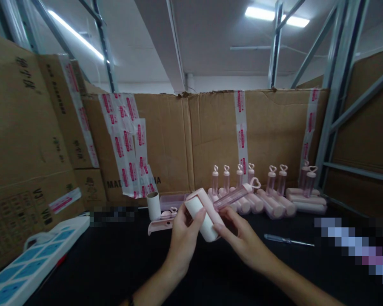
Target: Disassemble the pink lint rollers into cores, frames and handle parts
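A white roll (201, 219) lies against a pink plastic case (207, 202), tilted, in front of me. My left hand (185, 231) is closed around the roll's left side, thumb along its front. My right hand (241, 233) grips the lower right of the pink case, its thumb near the roll's lower end. A clear pink tube handle (232, 196) with a heart-shaped loop slants up to the right from behind the case, above my right fingers. Whether the handle is joined to the case is hidden.
Behind stand several pink pieces with heart-topped handles (270, 204). To the left are a hollow white tube (153, 206), a pink cover (159, 226) and a pale pink tray (172, 200). A screwdriver (287, 240) lies right; a power strip (35, 259) lies far left. Cardboard walls (166, 140) enclose the table.
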Available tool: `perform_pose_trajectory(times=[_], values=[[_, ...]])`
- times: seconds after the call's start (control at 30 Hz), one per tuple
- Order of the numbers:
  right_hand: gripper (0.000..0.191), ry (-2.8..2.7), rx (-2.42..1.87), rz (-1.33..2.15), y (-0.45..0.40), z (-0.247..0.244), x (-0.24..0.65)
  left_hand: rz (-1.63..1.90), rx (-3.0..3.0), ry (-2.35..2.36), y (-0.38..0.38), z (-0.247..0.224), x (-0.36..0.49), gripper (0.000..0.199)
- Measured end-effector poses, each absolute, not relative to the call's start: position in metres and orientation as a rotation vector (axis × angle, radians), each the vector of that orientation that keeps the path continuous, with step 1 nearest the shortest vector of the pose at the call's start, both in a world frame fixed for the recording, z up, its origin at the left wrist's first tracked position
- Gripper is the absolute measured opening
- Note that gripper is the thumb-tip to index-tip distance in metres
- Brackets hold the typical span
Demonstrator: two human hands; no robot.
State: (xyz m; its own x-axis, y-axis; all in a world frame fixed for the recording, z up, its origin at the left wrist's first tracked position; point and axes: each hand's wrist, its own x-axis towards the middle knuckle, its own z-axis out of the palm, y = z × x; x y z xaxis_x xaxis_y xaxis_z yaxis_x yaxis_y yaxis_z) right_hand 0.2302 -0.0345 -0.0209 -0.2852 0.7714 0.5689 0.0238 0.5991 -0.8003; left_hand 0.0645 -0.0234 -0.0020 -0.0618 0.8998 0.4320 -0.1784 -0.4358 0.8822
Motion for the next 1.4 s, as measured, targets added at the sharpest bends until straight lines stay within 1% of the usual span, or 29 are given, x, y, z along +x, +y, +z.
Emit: perform_pose_trajectory(times=[0.13,0.2,0.23,0.3,0.33,0.4,0.47,0.5,0.57,0.67,0.73,0.9,1.07,1.2,1.4], values=[[0.029,-1.868,-0.812,0.631,-0.051,-0.015,0.224,1.72,1.313,0.857,-0.026,-0.004,0.059,0.04],[0.022,-1.88,-0.854,0.576,-0.057,-0.013,0.223,1.799,1.343,0.915,-0.03,0.0,0.057,0.037],[0.021,-1.891,-0.86,0.555,-0.06,-0.012,0.223,1.846,1.391,0.959,-0.033,0.003,0.056,0.035],[0.033,-1.923,-0.817,0.485,-0.065,-0.013,0.226,1.929,1.567,1.043,-0.037,0.009,0.052,0.032],[0.036,-1.931,-0.773,0.422,-0.067,-0.014,0.228,1.956,1.689,1.076,-0.04,0.012,0.051,0.031],[0.029,-1.885,-0.677,0.266,-0.068,-0.017,0.234,1.963,1.975,1.102,-0.043,0.014,0.047,0.035],[0.019,-1.737,-0.621,0.14,-0.068,-0.018,0.24,1.917,2.276,1.067,-0.045,0.013,0.045,0.044],[0.017,-1.653,-0.61,0.113,-0.066,-0.017,0.242,1.895,2.416,1.026,-0.045,0.011,0.044,0.048],[0.019,-1.543,-0.59,0.114,-0.063,-0.014,0.246,1.85,2.669,0.908,-0.045,0.006,0.043,0.055],[0.039,-1.635,-0.547,0.17,-0.055,-0.009,0.251,1.792,2.923,0.759,-0.044,-0.001,0.043,0.062],[0.047,-1.764,-0.504,0.229,-0.052,-0.006,0.254,1.77,2.994,0.705,-0.044,-0.002,0.043,0.064],[0.045,-1.937,-0.468,0.183,-0.049,-0.003,0.257,1.775,3.026,0.631,-0.041,0.004,0.039,0.063],[0.036,-1.925,-0.52,0.123,-0.048,-0.002,0.259,1.731,3.138,0.558,-0.037,0.008,0.035,0.064],[0.034,-1.959,-0.575,0.061,-0.049,0.001,0.261,1.623,3.27,0.662,-0.037,0.011,0.031,0.059],[0.039,-2.099,-0.618,-0.086,-0.046,0.007,0.27,1.469,3.443,0.811,-0.04,0.022,0.03,0.056]])
